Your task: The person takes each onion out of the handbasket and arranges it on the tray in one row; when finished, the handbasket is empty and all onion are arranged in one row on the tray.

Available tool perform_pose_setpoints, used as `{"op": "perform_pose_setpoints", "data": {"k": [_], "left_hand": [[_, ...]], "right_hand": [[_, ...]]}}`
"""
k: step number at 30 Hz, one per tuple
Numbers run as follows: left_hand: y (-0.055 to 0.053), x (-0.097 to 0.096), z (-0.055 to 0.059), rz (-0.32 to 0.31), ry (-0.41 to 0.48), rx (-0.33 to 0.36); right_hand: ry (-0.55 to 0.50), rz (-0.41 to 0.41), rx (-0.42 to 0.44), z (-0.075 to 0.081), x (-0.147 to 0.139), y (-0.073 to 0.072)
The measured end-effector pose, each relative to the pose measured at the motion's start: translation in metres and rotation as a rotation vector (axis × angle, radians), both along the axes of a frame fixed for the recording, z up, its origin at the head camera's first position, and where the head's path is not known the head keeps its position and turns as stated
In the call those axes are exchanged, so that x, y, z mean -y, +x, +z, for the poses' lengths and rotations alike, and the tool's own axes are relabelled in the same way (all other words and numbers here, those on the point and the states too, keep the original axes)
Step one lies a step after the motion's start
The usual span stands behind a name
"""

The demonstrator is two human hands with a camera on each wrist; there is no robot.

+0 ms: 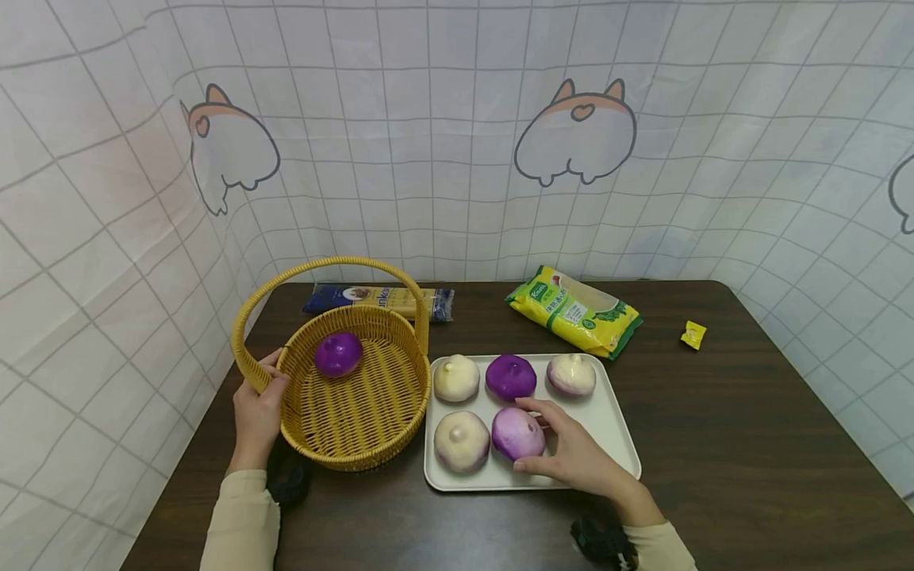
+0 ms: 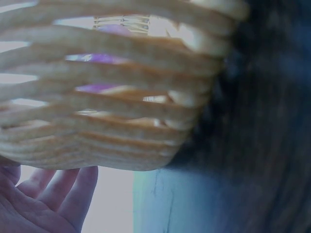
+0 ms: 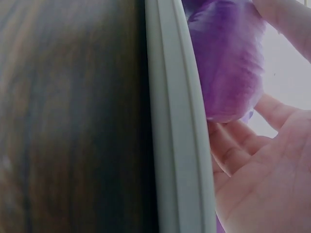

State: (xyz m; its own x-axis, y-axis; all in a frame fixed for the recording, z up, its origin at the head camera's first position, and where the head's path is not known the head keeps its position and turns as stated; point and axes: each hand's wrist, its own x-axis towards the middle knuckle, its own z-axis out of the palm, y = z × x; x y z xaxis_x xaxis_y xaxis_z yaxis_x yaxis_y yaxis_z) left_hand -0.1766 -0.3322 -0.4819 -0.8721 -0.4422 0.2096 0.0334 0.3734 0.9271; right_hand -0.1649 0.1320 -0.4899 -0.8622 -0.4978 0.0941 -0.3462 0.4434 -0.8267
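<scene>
My left hand (image 1: 259,412) grips the woven basket (image 1: 357,458) at its left side, by the foot of the handle, thumb toward the rim. One deep purple turnip (image 1: 339,354) lies inside the basket. In the left wrist view, the fingers (image 2: 73,199) show below the weave. On a white tray (image 1: 600,444), my right hand (image 1: 571,452) holds a pale purple turnip (image 1: 516,434) between thumb and fingers, seen close up as a purple bulge (image 3: 228,63) in the right wrist view. Around it on the tray sit a dark purple turnip (image 1: 510,377) and several whitish ones (image 1: 461,442).
Behind the basket lies a blue and yellow packet (image 1: 378,300). A yellow-green Knorr bag (image 1: 574,311) rests behind the tray, its near end close to the tray's back edge. Farther right is a small yellow wrapper (image 1: 693,335) on the dark wooden table (image 1: 743,444).
</scene>
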Motion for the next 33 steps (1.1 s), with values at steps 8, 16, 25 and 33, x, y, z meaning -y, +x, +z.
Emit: {"op": "perform_pose_setpoints", "data": {"k": [8,16,25,33], "left_hand": [[0.0007,-0.0012,0.0005,-0.010,-0.012,-0.007],[0.0013,-0.0019,-0.0001,0.008,-0.035,-0.011],[0.0016,-0.0012,0.0002,-0.005,-0.003,-0.019],[0.0003,-0.0004,0.0000,-0.007,0.015,0.006]], "right_hand": [[-0.018,0.012,0.015,-0.0007,-0.0034,-0.0005],[-0.010,0.034,0.013,0.0016,-0.0025,0.0014],[-0.007,0.050,-0.004,0.0024,0.0012,0.0019],[-0.057,0.032,-0.006,0.0012,-0.0044,-0.0008]]}}
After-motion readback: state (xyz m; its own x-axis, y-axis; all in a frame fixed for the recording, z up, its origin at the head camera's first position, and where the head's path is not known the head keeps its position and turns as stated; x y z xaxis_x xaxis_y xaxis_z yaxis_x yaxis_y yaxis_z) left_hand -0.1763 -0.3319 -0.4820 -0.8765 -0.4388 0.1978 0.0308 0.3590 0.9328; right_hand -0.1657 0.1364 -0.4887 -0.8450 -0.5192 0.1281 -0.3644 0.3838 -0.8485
